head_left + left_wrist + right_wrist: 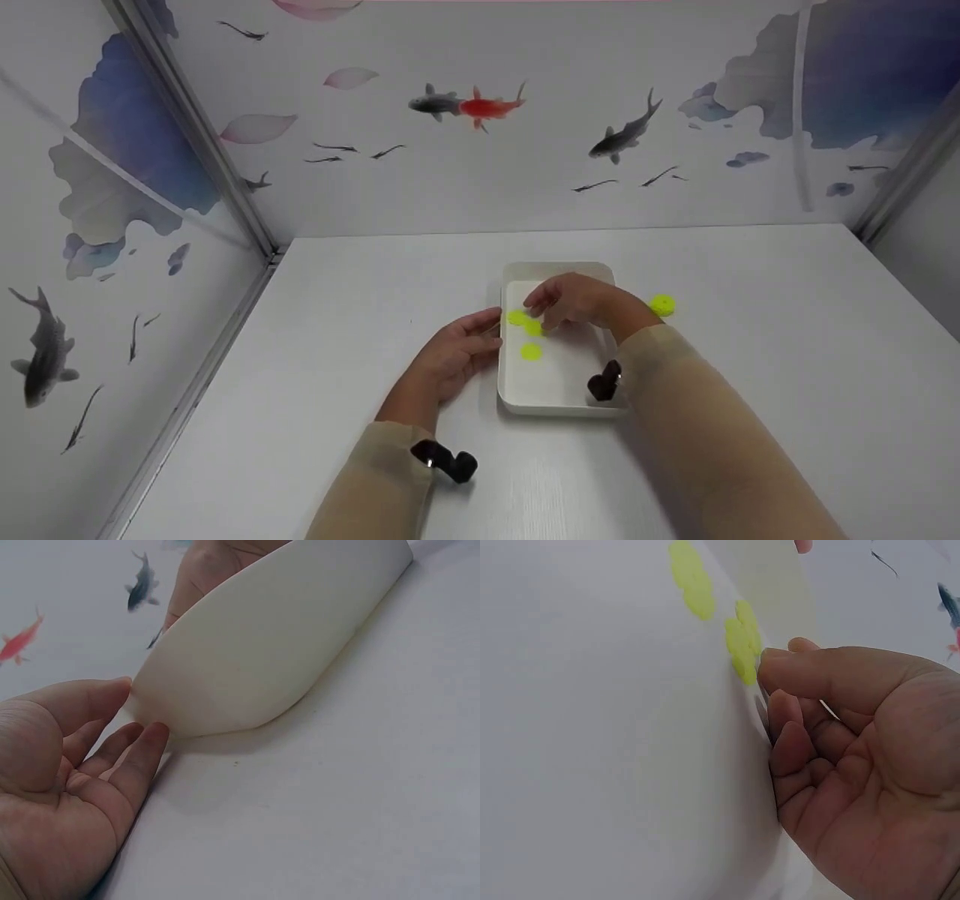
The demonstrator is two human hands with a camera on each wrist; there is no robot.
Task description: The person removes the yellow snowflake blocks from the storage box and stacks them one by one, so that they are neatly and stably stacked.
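A white rectangular tray (555, 411) holds several flat yellow scalloped discs (531, 351), some overlapping, toward its left side. My right hand (577, 304) is inside the tray with bent fingers, its thumb tip against or just beside a yellow disc (739, 637). No disc shows clearly between its fingers. My left hand (457, 352) is outside the tray on the left. In the left wrist view, its thumb and fingertips touch the end of the tray's outer wall (255, 645). The right hand appears partly behind that wall.
Another yellow piece (663, 305) lies on the white table (337, 300) just right of the tray, partly hidden by the right wrist. Panels painted with fish (491, 107) stand behind and at the left. Both wrists carry black camera mounts (446, 460).
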